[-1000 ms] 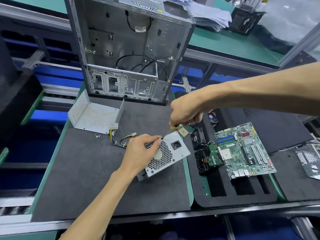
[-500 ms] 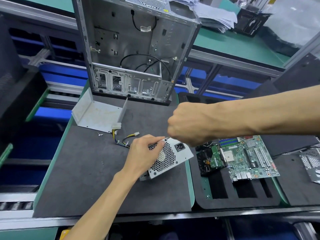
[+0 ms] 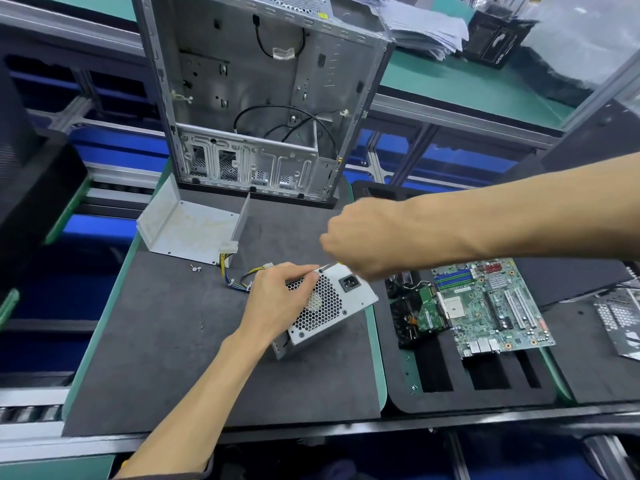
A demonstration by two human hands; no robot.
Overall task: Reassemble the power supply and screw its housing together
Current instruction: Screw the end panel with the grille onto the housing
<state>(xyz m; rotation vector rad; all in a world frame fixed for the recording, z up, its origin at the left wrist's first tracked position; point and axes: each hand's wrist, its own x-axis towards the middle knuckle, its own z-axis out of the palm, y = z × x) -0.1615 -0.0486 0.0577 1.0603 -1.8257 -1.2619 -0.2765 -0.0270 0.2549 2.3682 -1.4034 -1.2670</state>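
A grey power supply (image 3: 341, 304) with a honeycomb fan grille and a black socket lies tilted on the dark mat (image 3: 194, 358). My left hand (image 3: 277, 299) grips its left upper side, fingers curled over the grille's edge. My right hand (image 3: 360, 237) is a fist above the unit's far corner and holds a screwdriver (image 3: 329, 266); only a short metal shaft shows, its tip at a corner screw. The supply's yellow and black cables (image 3: 242, 275) trail to the left. A bent grey housing cover (image 3: 188, 228) lies behind, with loose screws (image 3: 196, 269) beside it.
An open silver computer case (image 3: 263, 95) stands upright at the mat's far edge. To the right, a black foam tray (image 3: 485, 386) carries a green motherboard (image 3: 485, 306) and a black drive (image 3: 415, 317). Stacked papers (image 3: 422, 29) lie on the green bench behind.
My right hand has dropped and shifted left, bringing the screwdriver tip down onto the supply's far corner. My left hand keeps its hold on the unit.
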